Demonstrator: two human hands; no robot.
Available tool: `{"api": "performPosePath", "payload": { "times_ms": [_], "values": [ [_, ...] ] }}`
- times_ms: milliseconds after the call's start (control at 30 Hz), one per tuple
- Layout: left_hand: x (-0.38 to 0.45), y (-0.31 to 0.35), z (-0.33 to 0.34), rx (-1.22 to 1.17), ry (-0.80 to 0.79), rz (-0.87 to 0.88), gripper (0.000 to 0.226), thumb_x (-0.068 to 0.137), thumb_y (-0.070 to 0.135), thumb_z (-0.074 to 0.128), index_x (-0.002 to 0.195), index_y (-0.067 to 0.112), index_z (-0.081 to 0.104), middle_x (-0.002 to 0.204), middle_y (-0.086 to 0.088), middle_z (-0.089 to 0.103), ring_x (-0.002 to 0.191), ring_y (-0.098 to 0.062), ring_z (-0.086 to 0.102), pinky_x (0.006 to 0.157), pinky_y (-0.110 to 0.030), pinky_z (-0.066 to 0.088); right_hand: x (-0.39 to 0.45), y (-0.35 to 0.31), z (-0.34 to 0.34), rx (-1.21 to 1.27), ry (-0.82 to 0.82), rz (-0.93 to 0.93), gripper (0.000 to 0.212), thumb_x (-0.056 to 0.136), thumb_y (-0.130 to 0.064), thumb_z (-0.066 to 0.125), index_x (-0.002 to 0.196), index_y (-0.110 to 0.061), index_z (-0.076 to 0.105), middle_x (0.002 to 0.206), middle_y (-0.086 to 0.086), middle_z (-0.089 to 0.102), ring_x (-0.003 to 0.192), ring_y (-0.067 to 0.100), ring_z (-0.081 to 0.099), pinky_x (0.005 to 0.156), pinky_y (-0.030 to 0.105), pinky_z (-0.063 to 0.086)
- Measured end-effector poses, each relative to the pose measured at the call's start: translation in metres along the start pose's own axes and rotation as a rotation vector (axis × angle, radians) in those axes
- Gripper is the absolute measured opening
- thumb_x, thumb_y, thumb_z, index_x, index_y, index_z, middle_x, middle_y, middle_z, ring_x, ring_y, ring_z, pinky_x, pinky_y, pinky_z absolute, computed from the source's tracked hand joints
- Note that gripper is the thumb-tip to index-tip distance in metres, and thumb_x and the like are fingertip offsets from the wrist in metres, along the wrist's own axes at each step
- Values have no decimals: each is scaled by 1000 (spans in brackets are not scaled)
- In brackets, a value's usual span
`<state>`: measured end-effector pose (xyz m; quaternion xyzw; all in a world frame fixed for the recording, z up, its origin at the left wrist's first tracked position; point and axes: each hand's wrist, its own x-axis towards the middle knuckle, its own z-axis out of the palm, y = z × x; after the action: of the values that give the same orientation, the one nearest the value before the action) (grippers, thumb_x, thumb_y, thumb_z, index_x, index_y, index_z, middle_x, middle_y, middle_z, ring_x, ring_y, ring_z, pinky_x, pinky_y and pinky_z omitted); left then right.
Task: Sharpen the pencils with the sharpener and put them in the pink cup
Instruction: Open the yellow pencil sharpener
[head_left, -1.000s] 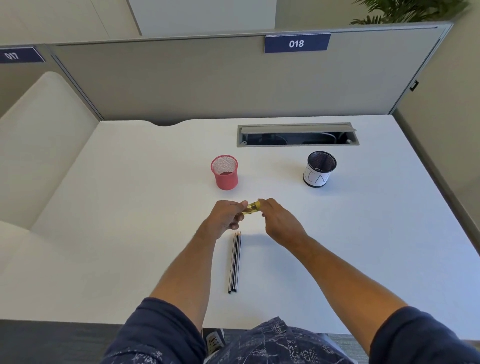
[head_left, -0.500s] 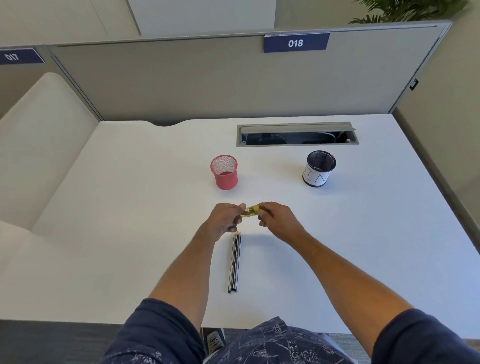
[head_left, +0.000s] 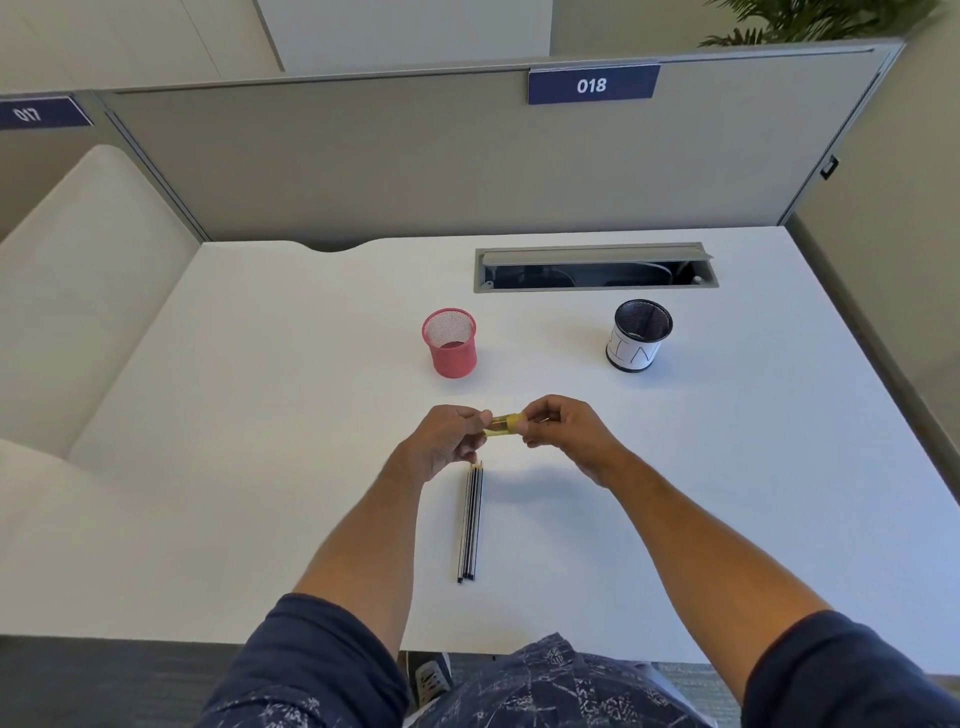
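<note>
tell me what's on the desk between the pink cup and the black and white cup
Nothing: in the head view, only bare white desk lies between the pink cup and the black and white cup.
</note>
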<state>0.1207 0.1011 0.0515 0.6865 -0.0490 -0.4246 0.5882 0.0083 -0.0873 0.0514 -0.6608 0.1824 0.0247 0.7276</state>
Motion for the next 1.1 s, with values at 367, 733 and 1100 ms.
{"api": "performPosePath", "payload": {
  "times_ms": [367, 733, 1100],
  "values": [
    [0, -4, -5, 15, 37, 44, 13, 95, 14, 70, 105, 8, 76, 79, -10, 69, 67, -18, 62, 72, -30, 52, -4, -1, 4, -341, 199, -69, 23, 65, -15, 94, 68, -15, 71, 61, 0, 69, 53, 10, 54, 51, 19, 43],
    [-4, 5, -15, 83, -24, 27, 28, 80, 4, 82, 100, 24, 79, 96, 4, 74, 90, -11, 66, 84, -30, 49, -5, 9, 0, -371, 240, -36, 19, 83, -1, 72, 90, -16, 82, 85, 1, 78, 86, 21, 73, 83, 31, 59],
    [-3, 0, -18, 121, 119, 64, 31, 84, 8, 78, 107, 28, 78, 89, 14, 74, 89, -9, 61, 80, -30, 44, -4, 26, 10, -510, 155, 91, 5, 85, -6, 72, 82, -5, 76, 71, 7, 74, 65, 20, 74, 69, 33, 62]
  ]
}}
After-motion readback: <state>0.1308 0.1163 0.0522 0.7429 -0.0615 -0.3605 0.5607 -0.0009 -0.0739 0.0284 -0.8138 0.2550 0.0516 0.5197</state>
